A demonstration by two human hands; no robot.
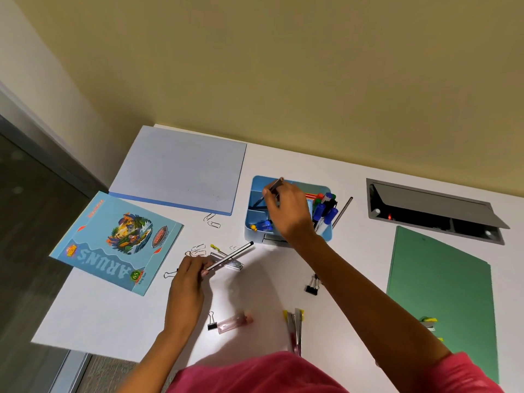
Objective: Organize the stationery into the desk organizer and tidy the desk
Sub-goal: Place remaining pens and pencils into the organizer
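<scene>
While left fingers (pixel 204 271) pinch one pencil (pixel 233 254), right fingers (pixel 267 195) pinch another pencil (pixel 276 184).

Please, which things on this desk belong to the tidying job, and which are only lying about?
Belonging: blue plastic desk organizer; grey pencil in right hand; black pencil in left hand; wire paper clips; black binder clip; yellow-tipped metal stapler.
Lying about: green card folder; illustrated blue notebook; grey cable hatch.
</scene>
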